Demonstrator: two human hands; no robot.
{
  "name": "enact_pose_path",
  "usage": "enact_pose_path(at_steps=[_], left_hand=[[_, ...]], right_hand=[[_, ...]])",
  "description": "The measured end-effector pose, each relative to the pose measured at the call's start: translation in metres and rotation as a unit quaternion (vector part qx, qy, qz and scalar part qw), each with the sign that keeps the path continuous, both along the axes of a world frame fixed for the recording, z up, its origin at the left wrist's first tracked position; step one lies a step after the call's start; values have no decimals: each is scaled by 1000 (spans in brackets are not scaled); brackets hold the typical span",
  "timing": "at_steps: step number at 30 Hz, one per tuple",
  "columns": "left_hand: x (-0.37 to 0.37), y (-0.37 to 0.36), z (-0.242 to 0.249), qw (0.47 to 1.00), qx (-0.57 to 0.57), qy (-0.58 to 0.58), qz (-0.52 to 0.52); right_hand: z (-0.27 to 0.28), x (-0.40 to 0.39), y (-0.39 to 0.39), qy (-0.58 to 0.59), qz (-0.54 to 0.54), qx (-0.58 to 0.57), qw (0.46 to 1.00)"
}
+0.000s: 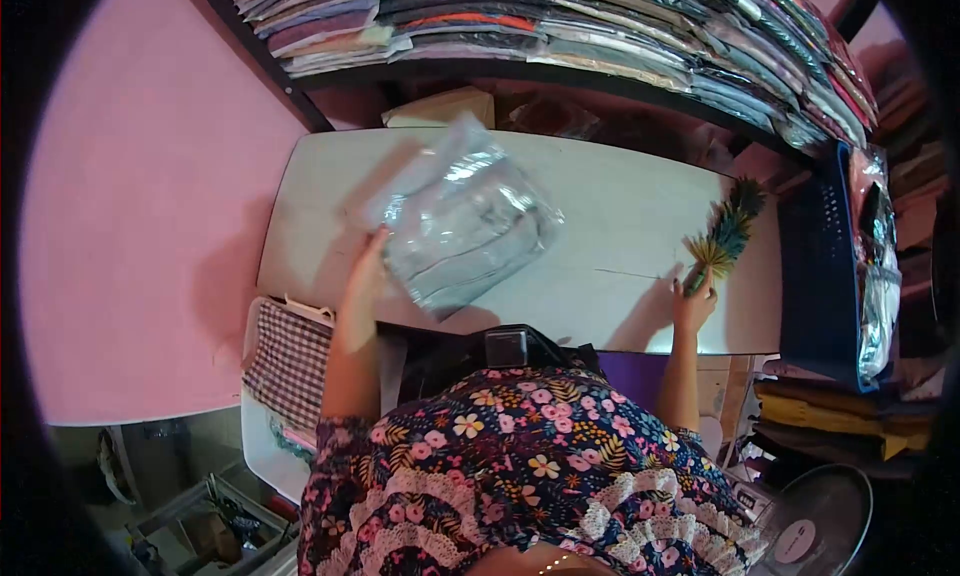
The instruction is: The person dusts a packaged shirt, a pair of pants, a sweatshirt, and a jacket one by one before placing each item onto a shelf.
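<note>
A clear plastic bag (470,226) with folded pale grey cloth inside is tilted over the left half of the white table (610,226). My left hand (372,261) grips its lower left edge, fingers partly hidden by the plastic. At the right end of the table, my right hand (697,301) is closed round the lower end of a green, leafy-looking bundle with yellowish tips (728,234), which points up and to the right.
Shelves of bagged folded clothes (540,36) run above the table's back. A dark blue basket (820,266) stands at the right end. A white bin with checkered cloth (290,361) is at the lower left, a fan (820,526) at the lower right.
</note>
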State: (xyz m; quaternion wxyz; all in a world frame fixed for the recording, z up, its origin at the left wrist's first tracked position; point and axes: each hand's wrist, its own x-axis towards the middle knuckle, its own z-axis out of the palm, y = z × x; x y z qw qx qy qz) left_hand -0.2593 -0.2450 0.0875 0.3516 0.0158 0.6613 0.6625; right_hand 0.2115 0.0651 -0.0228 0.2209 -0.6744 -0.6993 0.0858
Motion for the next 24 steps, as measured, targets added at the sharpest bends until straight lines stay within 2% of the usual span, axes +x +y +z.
enact_pose_path(at_steps=[1,3,4,7,8,10,11,12,14,16,17,19,20,21,22,23,24], left_hand=[[11,9,-23,997,-71,6,8],[36,8,-39,994,-110,24,-2],[46,9,-46,987,-150,45,-23],[71,13,-73,979,-202,11,12],[77,10,-81,979,-203,6,15],[82,-1,-103,976,-153,157,0],[78,-3,-116,976,-154,156,3],[66,-6,-135,968,-150,198,-27],[55,-2,-134,958,-144,242,-59],[53,15,-103,967,-61,227,-99],[41,24,-97,967,-54,229,-102],[15,41,-86,932,-119,316,-134],[3,47,-79,932,-112,316,-135],[-7,51,-66,867,-221,440,-79],[-14,56,-56,771,-324,547,-19],[-17,60,-46,772,-327,545,-17],[-20,72,-37,758,-281,589,-13]], right_hand=[[-4,6,0,-3,6,0,1000],[-2,12,3,64,16,-109,992],[-7,17,9,61,21,-109,992],[-29,36,28,53,28,-73,996],[-34,42,34,49,32,-74,996],[-39,48,43,95,45,-126,986],[-44,50,46,93,48,-127,986],[-51,52,49,126,29,-93,987],[-51,49,44,160,8,-58,985],[-30,37,34,369,-45,-216,903],[5,14,13,423,-53,-245,871],[-1,3,-3,420,-32,-263,868],[1,-3,-10,410,-9,-272,871],[-19,0,-12,376,29,-272,885],[-13,-9,-16,342,66,-272,897],[-3,-10,-22,364,76,-337,865],[4,-16,-26,367,74,-332,866]])
